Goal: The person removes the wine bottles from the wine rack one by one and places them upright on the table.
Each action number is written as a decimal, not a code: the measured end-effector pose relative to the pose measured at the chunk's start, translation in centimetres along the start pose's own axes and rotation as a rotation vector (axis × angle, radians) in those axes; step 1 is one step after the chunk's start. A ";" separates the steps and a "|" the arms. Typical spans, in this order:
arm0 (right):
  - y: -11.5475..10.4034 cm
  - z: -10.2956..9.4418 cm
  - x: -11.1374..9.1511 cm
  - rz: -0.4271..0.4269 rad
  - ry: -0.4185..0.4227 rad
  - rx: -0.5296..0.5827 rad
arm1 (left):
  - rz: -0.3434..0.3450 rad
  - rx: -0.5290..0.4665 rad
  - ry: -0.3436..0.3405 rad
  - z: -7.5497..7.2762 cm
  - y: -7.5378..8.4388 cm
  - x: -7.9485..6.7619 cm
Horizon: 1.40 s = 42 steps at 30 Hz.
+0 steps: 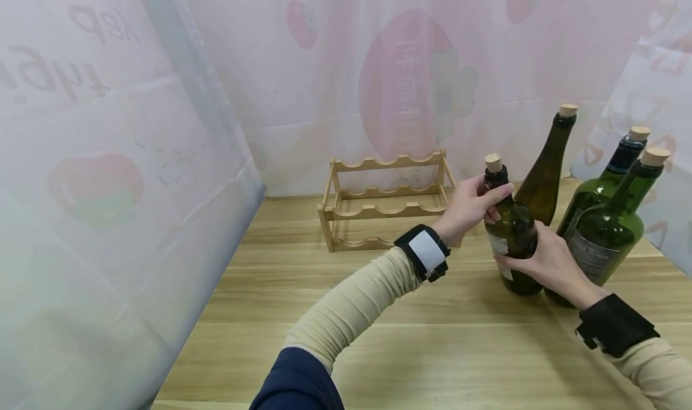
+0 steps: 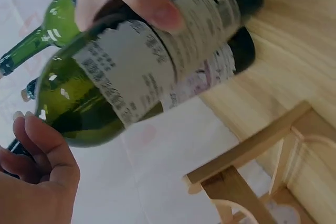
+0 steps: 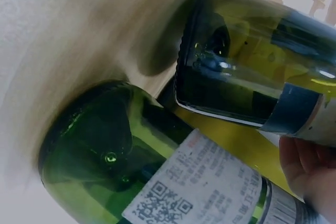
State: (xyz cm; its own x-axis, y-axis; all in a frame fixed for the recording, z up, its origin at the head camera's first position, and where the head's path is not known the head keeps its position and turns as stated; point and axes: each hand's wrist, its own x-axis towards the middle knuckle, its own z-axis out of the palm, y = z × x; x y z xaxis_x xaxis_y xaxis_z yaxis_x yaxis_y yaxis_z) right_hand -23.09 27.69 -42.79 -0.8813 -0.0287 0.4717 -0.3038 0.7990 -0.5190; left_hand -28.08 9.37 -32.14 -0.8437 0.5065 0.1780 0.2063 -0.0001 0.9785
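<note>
Both hands are on one dark green wine bottle [image 1: 516, 225] with a cork in its mouth. Its neck is pinched between the thumb and fingers of my left hand [image 1: 469, 205]. Lower down, my right hand [image 1: 548, 260] grips the body, thumb across the front. In the left wrist view this bottle's white printed label [image 2: 126, 69] faces the camera, and the left fingers curl at the neck. The right wrist view shows its base [image 3: 197, 59] close over the table, a shadow beside it. The bottle leans slightly, neck toward the left.
A slender brownish bottle [image 1: 545, 176] stands just behind. Two corked green bottles, one nearer [image 1: 613, 233] and one farther [image 1: 586, 197], stand to the right. Left of the hands is a wooden bottle rack [image 1: 373, 212] on the wooden table [image 1: 303, 290]. Printed curtains [image 1: 324, 98] surround the table.
</note>
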 end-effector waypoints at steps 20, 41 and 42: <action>-0.5 -0.4 -2.5 0.184 -0.036 -0.037 | 0.054 0.384 -0.166 2.2 0.7 2.4; -1.0 -1.0 -2.6 0.285 -0.010 0.047 | 0.001 0.518 -0.245 4.9 2.3 4.7; -1.0 -1.0 -2.5 0.289 -0.007 0.046 | 0.005 0.522 -0.247 5.0 2.4 4.8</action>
State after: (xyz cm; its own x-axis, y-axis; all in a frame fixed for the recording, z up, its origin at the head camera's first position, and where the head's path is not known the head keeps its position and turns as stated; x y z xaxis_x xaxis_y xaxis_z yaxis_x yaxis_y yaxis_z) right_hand -20.18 27.56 -42.72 -0.9360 0.1921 0.2949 -0.0557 0.7465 -0.6631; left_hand -29.10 16.12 -29.49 -0.7141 0.6941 0.0913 0.4800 0.3904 0.7856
